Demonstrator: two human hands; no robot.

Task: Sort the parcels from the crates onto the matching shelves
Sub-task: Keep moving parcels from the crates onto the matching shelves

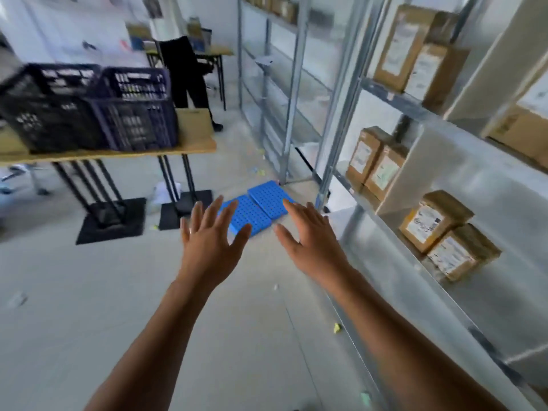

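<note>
Both hands are empty and spread wide: the left hand and the right hand reach forward side by side, palms down and fingers splayed, touching nothing.

The parcels in view, brown cartons with white labels, stand in pairs on the metal shelving at the right. One pair is on the upper shelf, one pair on the shelf below, and one pair is lower and nearer, each set close to the shelf's front edge.

The two crates sit touching on a wooden table at the left: a black crate and a dark blue crate, the blue one nearer the table's right end. Blur hides what they hold. A brown cardboard piece stands just beside the blue crate at that end.

Two blue perforated panels lie on the floor beyond the fingertips, near the foot of the shelving. Farther back, a person in black stands by another table.
</note>
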